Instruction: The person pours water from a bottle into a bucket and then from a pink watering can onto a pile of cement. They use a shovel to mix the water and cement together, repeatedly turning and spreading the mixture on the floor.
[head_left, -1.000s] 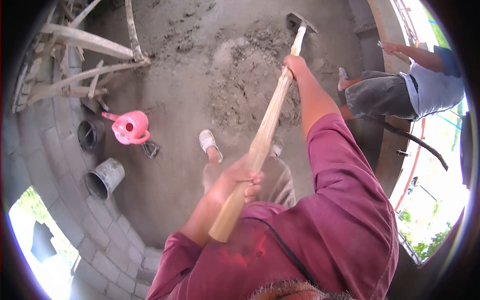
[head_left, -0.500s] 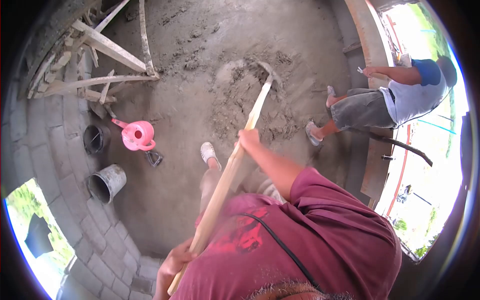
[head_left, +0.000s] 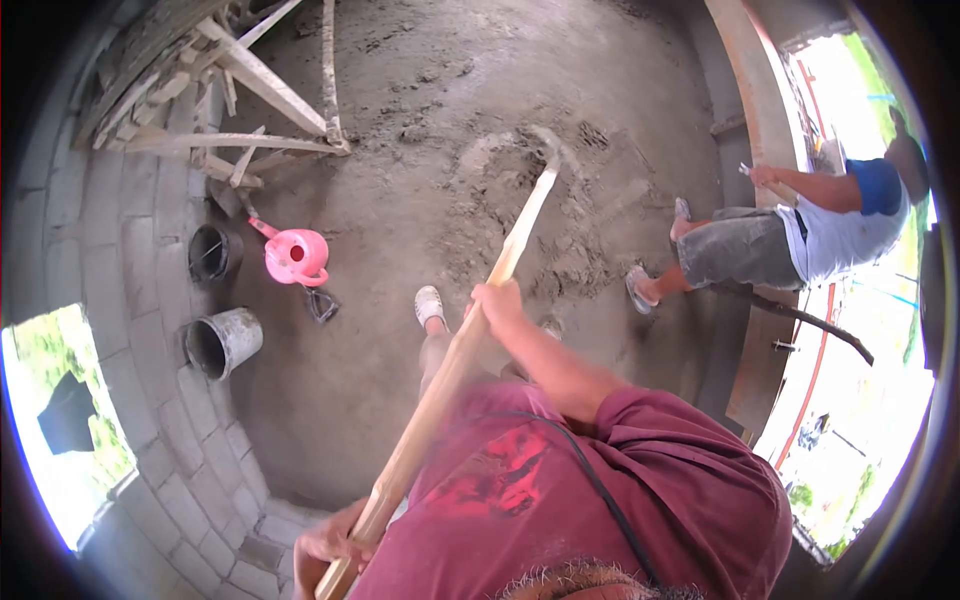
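My right hand (head_left: pixel 497 303) is wrapped round the middle of the long, pale wooden handle of a hoe (head_left: pixel 440 385). Low by my side, my left hand (head_left: pixel 335 540) grips the same handle near its butt end. The handle slants up and away from me. At its far end, the mud-coloured head rests in a patch of wet mortar (head_left: pixel 510 195); mortar partly hides its blade.
A pink watering can (head_left: pixel 296 256), a black bucket (head_left: pixel 212 254) and a grey bucket (head_left: pixel 225 342) stand by the left block wall (head_left: pixel 150 390). Wooden framing (head_left: pixel 265 85) stands upper left. A co-worker (head_left: pixel 800 235) stands at the right, beside the opening.
The view has shifted, so the surroundings sit further right. The hoe's head has moved slightly across the mortar, which looks flatter around it. Both hands keep their hold.
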